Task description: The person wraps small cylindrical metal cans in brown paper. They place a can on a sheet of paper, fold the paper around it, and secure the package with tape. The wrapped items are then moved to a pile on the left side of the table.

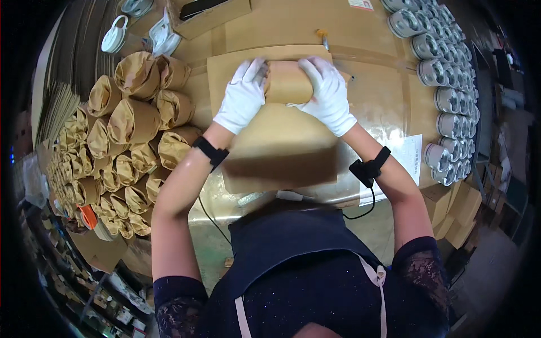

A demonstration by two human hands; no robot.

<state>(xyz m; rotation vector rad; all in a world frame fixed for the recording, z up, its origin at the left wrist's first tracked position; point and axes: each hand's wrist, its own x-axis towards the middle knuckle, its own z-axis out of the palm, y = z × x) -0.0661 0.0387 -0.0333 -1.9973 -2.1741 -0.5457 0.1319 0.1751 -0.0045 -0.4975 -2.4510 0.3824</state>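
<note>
The gloved left hand (243, 96) presses the crumpled left end of a brown paper roll (290, 81) while the right hand (328, 93) clasps the other end, so the roll sits pinched between them on the flat brown paper (284, 132). Were either side of that grip to slacken, I'd expect the wrap to spring loose or the roll to slip, cloth having little bite on smooth paper. The cable (372, 200) dangling from the right wrist's strap (372, 165) could snag and tug that hand. Left of the grip, wrapped bundles (133, 121) crowd together; a careless elbow might topple one. As for writing, a white page (415, 151) right of the grip, on the counter (383, 84), carries dark print, and a small label (360, 4) beyond the grip shows red; both are too small for me to read.
</note>
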